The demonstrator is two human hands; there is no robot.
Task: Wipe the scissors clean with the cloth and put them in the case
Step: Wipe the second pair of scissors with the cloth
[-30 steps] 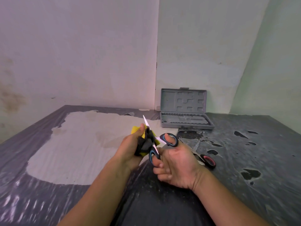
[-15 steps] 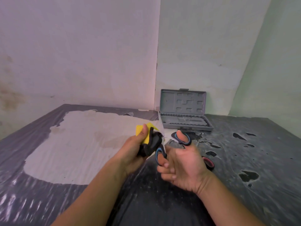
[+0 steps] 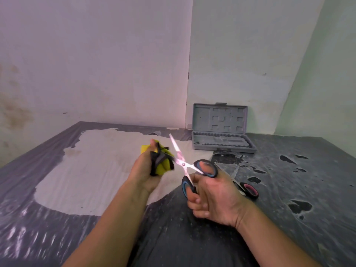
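While the right hand (image 3: 215, 197) hooks thumb and fingers through the scissors (image 3: 189, 168) handles, their blades gape open. Just left of them, the left hand (image 3: 144, 170) clutches the bunched cloth (image 3: 162, 164).

red-handled scissors (image 3: 249, 190) on table | dark torn plastic sheet (image 3: 289, 189)

Cloth (image 3: 162, 160) left of scissors (image 3: 185, 164), case (image 3: 221, 139) behind, on table (image 3: 289, 189)

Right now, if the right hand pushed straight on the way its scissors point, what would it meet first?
The right hand holds the blue-handled scissors, blades open. One blade already runs into the yellow cloth gripped by the left hand, so the cloth comes first. The other tip aims toward the wall; depth is unclear.
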